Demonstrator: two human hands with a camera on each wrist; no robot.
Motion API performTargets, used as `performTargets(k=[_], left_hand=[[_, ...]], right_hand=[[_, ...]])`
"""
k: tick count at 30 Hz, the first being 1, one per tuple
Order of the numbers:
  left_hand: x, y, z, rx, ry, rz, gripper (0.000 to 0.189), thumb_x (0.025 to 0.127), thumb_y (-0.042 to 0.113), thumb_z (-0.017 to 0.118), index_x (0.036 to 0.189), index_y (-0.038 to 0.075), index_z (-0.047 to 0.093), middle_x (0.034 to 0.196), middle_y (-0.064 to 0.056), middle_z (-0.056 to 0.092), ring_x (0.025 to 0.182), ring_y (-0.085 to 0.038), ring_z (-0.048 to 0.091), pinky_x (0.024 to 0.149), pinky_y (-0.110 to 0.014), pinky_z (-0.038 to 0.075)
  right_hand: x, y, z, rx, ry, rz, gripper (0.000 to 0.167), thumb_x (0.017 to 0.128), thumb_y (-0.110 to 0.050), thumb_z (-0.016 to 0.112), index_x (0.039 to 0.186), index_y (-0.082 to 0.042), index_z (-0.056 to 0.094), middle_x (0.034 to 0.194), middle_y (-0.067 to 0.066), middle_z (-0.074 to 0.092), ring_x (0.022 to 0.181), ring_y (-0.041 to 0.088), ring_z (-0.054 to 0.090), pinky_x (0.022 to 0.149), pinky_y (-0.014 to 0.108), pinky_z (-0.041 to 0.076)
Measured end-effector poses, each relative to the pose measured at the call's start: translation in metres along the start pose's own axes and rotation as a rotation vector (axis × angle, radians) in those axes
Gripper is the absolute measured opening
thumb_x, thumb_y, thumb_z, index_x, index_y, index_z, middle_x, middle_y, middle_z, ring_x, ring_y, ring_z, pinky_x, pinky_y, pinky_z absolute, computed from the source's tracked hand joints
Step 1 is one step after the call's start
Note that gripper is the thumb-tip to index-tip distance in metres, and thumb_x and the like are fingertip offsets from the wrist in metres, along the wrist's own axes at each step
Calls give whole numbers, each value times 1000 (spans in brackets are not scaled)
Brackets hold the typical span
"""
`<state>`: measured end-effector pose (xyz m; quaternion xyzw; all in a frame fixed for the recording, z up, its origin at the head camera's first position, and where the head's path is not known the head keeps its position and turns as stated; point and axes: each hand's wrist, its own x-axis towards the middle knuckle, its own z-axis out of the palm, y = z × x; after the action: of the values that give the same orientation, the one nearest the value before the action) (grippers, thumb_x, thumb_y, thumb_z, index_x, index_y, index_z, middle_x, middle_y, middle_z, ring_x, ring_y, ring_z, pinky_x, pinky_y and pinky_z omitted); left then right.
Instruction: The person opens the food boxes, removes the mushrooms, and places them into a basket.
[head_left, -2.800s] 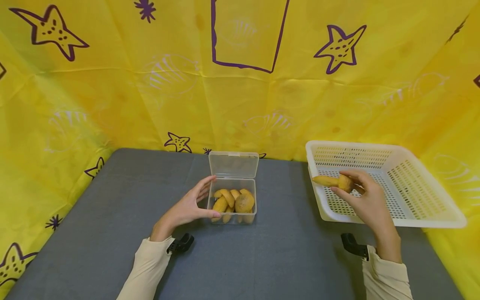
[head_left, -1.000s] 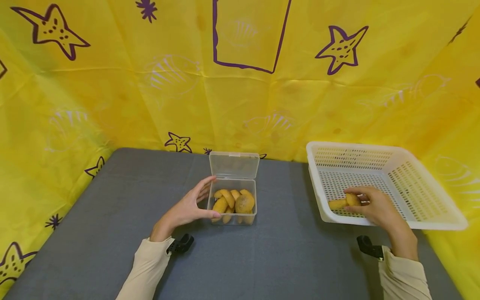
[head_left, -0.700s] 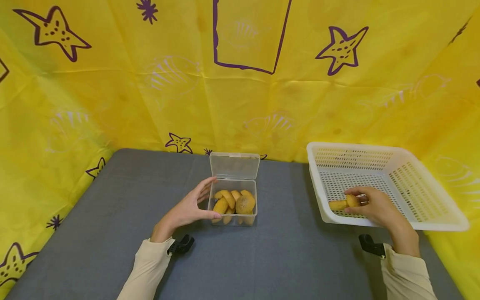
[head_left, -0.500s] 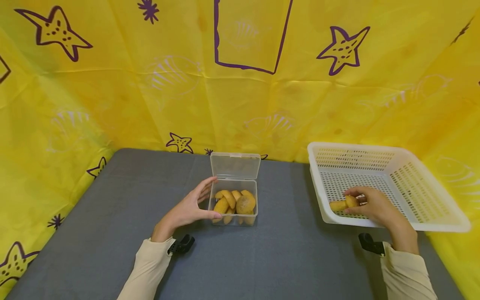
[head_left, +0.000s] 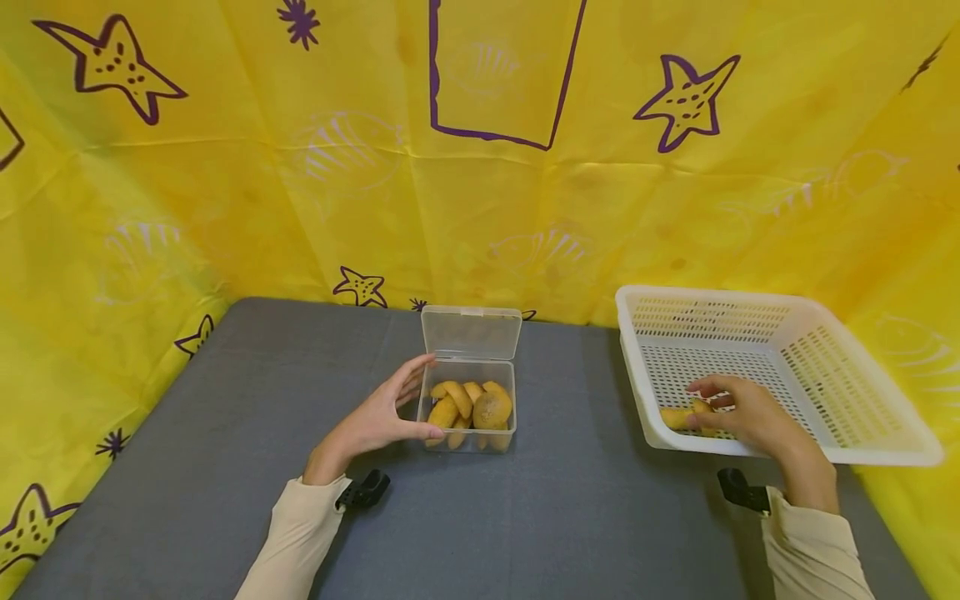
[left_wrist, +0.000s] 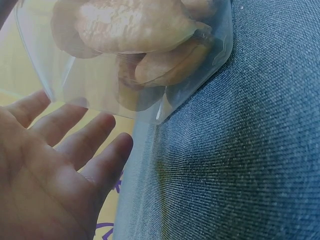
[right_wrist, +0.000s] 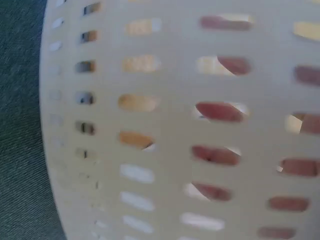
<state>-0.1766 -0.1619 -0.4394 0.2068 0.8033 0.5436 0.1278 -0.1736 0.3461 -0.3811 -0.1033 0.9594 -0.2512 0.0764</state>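
Note:
In the head view, a clear plastic box (head_left: 468,443) with its lid (head_left: 472,332) raised holds several yellow-brown mushrooms (head_left: 491,410). My left hand (head_left: 373,417) holds the box by its left side, thumb at the front corner and index fingertip at the back corner. The left wrist view shows the other fingers (left_wrist: 82,142) fairly straight beside the clear wall. A mushroom (head_left: 677,418) lies in the white basket (head_left: 636,392) near its front left corner, stem to the left. Close over its cap, my right hand (head_left: 750,412) has thumb and fingers spread apart. The basket wall mostly hides that hand in the right wrist view.
A grey cloth-covered table (head_left: 570,517) lies under everything. The slotted basket has raised sides and stands at the right. A yellow patterned curtain (head_left: 465,217) rises behind the table and along both sides.
My right hand has lowered the mushroom from above the basket's left rim into the basket, and its fingers have loosened from the cap. My left hand stays at the box.

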Motion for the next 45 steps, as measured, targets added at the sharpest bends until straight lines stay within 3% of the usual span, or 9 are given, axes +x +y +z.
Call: performTargets(k=[6, 11, 18, 24, 34, 40, 45], left_hand=[[-1, 1, 0, -7, 1, 5, 101, 82, 25, 83, 158, 24, 18, 165, -9, 22, 151, -38, 24, 120, -60, 24], [-2, 2, 0, -12, 0, 3, 101, 82, 24, 83, 159, 23, 18, 165, -10, 22, 151, -37, 24, 120, -60, 24], [-2, 2, 0, -11, 3, -1, 101, 81, 24, 83, 159, 23, 18, 165, -9, 22, 151, -36, 24, 121, -59, 24], [-2, 2, 0, -8, 1, -2, 101, 82, 24, 83, 159, 24, 17, 165, -9, 22, 151, -36, 24, 120, -59, 25], [-1, 1, -1, -3, -4, 10, 101, 82, 25, 83, 159, 22, 17, 165, -10, 21, 151, -38, 24, 120, -60, 24], [0, 2, -1, -3, -4, 2, 101, 82, 25, 83, 159, 23, 17, 166, -9, 20, 151, -38, 23, 120, -60, 24], [0, 2, -1, -5, -7, -1, 102, 82, 25, 83, 159, 23, 17, 166, -10, 19, 151, -38, 23, 121, -60, 24]], right_hand=[[-2, -11, -1, 7, 49, -26, 51, 87, -30, 77, 126, -1, 63, 121, 26, 66, 102, 42, 66, 82, 50, 57], [-7, -28, -3, 15, 84, -59, 52, 90, -31, 74, 131, -2, 61, 128, 25, 63, 110, 46, 62, 89, 61, 52], [-12, -54, -3, -3, 185, -138, 47, 88, -28, 76, 129, -8, 63, 127, 16, 66, 109, 41, 64, 89, 54, 53], [-15, -75, -1, 14, 214, -186, 48, 87, -28, 77, 129, -9, 64, 126, 18, 66, 109, 42, 65, 91, 57, 51], [-14, -107, 9, 40, 220, -265, 48, 88, -25, 77, 131, -9, 63, 125, 13, 67, 109, 35, 64, 89, 57, 52], [-4, -119, 26, 2, 227, -339, 44, 85, -23, 79, 126, -11, 66, 123, 6, 68, 107, 28, 65, 86, 50, 54], [6, -125, 45, 52, 161, -390, 43, 85, -24, 79, 125, -13, 65, 124, 3, 67, 113, 25, 63, 94, 47, 54]])
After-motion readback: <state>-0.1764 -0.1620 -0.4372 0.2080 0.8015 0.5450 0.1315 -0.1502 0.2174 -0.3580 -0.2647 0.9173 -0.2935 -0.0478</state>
